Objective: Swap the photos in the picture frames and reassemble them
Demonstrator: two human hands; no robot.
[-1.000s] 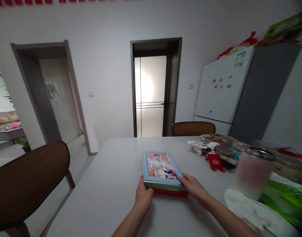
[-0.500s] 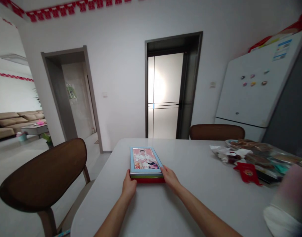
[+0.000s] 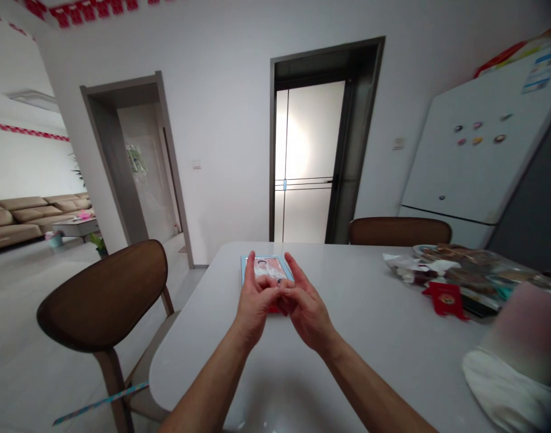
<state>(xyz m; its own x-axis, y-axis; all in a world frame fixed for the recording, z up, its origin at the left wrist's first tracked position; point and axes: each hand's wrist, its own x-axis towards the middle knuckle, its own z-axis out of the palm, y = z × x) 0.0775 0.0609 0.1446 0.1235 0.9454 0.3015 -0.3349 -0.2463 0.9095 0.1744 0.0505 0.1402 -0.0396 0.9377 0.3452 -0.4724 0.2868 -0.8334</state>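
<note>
**Frame face up on table, both hands before it**

Item: one frame (image 3: 276, 265), face up on one red box (image 3: 272, 310), close to the far left corner of the table (image 3: 347, 367).

Orientation: the long axis of the frame runs near to far. Its top end points to the far side. In this view, the hands cover its near part.

Hands: two. The left hand (image 3: 253, 305) and right hand (image 3: 308, 310) meet in front of the frame. Both index fingers are extended, pointing up and away; the thumbs and remaining fingers are bent and come together between the hands. The view there is poor: it cannot be told whether they grip anything or touch the frame.

Surroundings, right side: one pink cup (image 3: 527, 328) beside one white cloth (image 3: 503, 379), near; one red packet (image 3: 446, 300), farther off.

Chairs: two, the left chair (image 3: 106, 294) and the far chair (image 3: 399, 231).

Far right: one fridge (image 3: 473, 171), bearing seven magnets (image 3: 477, 140).

Far side: one door (image 3: 309, 150).
</note>
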